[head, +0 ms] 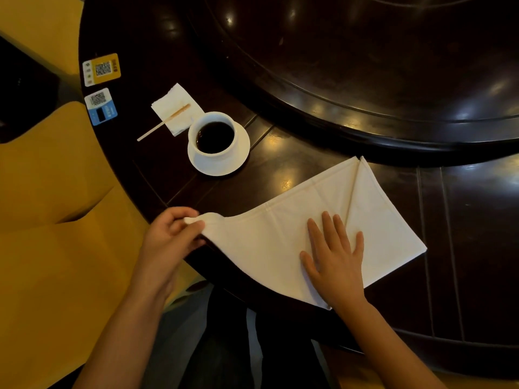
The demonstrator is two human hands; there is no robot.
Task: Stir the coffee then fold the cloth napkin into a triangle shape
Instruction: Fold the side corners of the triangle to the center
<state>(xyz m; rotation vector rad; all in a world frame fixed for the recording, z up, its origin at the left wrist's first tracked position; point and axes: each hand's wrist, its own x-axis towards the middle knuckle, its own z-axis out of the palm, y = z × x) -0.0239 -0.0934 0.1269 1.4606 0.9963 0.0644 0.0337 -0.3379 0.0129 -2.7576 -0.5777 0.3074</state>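
A white cloth napkin (283, 217) lies on the dark table near its front edge, with its right flap folded in along a crease. My left hand (171, 237) pinches the napkin's left corner, lifted just off the table edge. My right hand (335, 256) lies flat, fingers spread, pressing down on the napkin's middle. Farther back on the left stands a white cup of black coffee (214, 136) on a white saucer (222, 165). A wooden stirrer (164, 122) rests on a paper napkin (177, 109) to the left of the cup.
The dark wooden table (463, 220) has a raised round turntable (365, 66) behind the napkin. Two QR code cards, yellow (102, 69) and blue (101, 106), sit at the table's left edge. Yellow seats (56, 220) are on the left.
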